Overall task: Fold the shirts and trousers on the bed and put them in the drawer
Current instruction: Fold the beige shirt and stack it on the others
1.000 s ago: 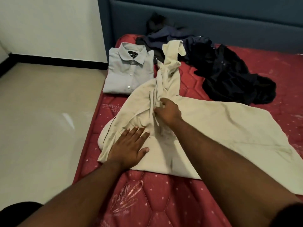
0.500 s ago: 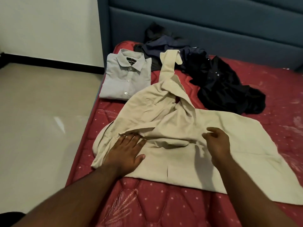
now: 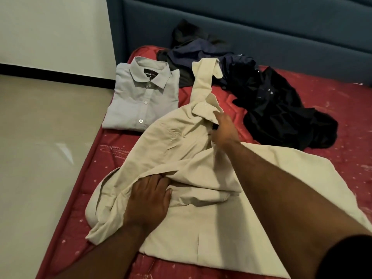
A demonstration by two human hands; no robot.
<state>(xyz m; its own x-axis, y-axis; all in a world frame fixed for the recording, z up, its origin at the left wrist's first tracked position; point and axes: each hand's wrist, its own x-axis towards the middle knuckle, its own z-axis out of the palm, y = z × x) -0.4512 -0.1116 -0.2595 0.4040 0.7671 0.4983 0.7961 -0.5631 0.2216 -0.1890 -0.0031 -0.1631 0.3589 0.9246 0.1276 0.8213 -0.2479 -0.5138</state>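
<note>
Two hands are working our beige shirt [image 3: 201, 214], spread at six o'clock on the bed [image 3: 342, 121]: our right hand [image 3: 224, 131] is now reaching back from the shirt's middle to the collar at twelve, fingers loosely extended, gripping nothing we can see, while our left hand [image 3: 149, 200] is still pressing flat at seven. We are judging the sleeve fold underway; the grey shirt [image 3: 141, 97] is lying folded at eleven.

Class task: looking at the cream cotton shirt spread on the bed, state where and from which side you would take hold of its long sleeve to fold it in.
Probably pinch the cream cotton shirt at its long sleeve's cuff, coming from above: the cuff's free end lies on top of the dark clothes pile, stretched away from the body.
</note>
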